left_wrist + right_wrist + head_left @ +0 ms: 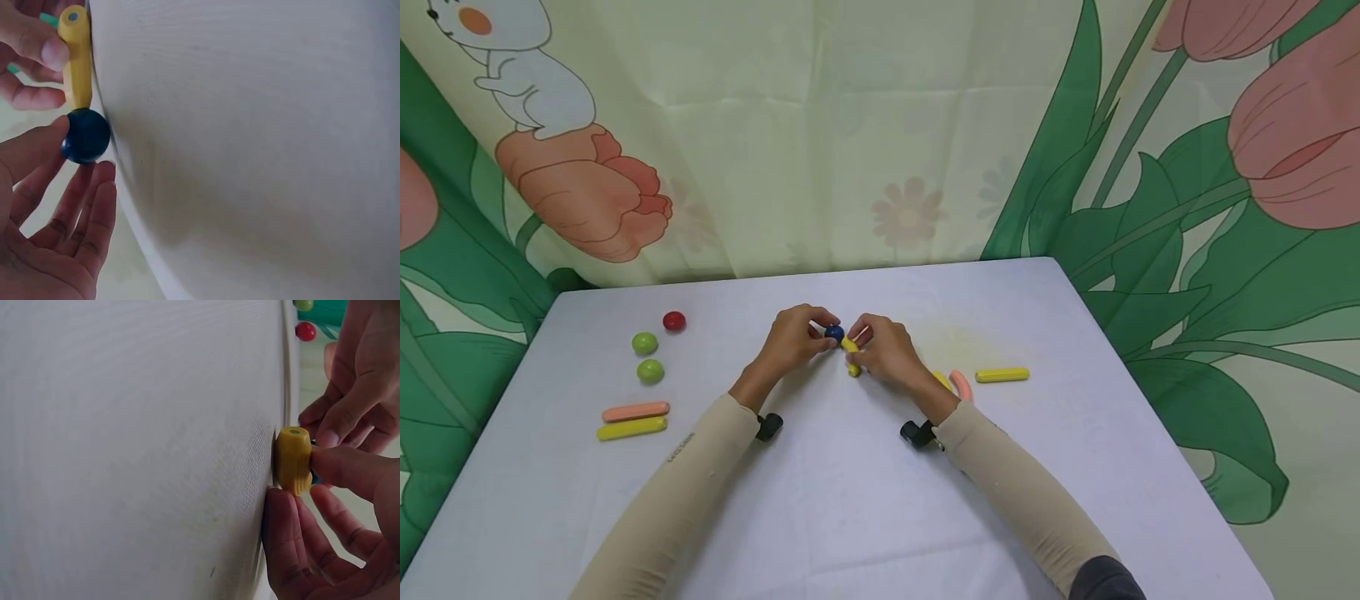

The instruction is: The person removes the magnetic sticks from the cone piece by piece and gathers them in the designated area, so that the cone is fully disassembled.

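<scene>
In the middle of the table my left hand (795,340) pinches a dark blue ball (834,332) between thumb and fingers. My right hand (889,348) grips a yellow rod (851,347), which looks bent in the head view. One end of the rod meets the ball, as the left wrist view shows with the ball (87,136) below the rod (77,62). A small grey dot marks the rod's other end. From the right wrist, the rod (292,459) hides most of the ball.
Left on the white table (820,500) lie a red ball (674,321), green balls (644,343), a pink rod (636,412) and a yellow rod (632,428). Right are a straight yellow rod (1002,375) and a curved pink piece (960,385), beside a yellow piece (942,380) partly behind my wrist.
</scene>
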A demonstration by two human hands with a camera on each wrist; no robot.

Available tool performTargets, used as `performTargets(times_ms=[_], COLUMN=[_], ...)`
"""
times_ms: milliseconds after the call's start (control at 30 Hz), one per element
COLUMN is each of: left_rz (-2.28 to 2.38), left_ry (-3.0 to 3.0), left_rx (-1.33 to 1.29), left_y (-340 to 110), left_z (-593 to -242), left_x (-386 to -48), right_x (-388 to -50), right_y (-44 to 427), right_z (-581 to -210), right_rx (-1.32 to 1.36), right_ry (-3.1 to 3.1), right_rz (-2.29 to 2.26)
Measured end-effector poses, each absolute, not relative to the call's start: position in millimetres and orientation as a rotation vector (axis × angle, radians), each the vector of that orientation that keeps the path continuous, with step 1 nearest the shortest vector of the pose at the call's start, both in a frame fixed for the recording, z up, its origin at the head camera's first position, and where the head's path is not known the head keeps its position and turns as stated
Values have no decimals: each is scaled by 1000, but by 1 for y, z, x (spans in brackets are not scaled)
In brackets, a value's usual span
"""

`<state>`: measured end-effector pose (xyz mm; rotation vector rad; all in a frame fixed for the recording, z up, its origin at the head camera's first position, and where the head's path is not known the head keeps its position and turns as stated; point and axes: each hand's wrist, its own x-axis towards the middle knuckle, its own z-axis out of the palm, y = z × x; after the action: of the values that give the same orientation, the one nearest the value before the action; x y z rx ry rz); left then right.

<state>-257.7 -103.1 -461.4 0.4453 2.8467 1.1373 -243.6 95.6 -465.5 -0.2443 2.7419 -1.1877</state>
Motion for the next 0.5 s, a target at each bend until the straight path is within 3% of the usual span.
performTargets(times_ms=[500], left_rz=[1132], left_ry=[2789], left_rx=[415], left_y=[-99], left_z=[-461], left_x=[-256], right_x=[-246], right_y=[89], right_z=[-462], right_rx=[-248], right_ry=[2773], right_rz=[-1071])
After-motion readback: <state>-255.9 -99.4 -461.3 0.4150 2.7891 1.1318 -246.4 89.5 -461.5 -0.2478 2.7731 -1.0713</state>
